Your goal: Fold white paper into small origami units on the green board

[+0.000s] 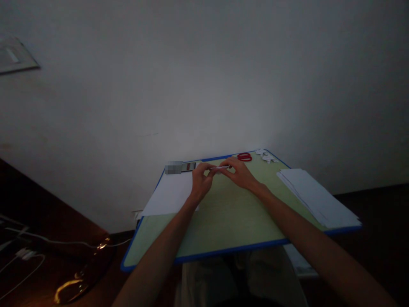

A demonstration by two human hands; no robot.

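left hand (201, 181) and right hand (241, 172): fingers pinching small white paper piece (220, 167) at opposite ends over counter (236, 217), likely for even control; red scissors (244, 157) just beyond, probably kept reachable.

The dim view is slightly blurred, its lower corners nearly black.

Above the table (230, 226), the held piece (219, 168) is left of scissors (244, 159) and paper stack (319, 196).
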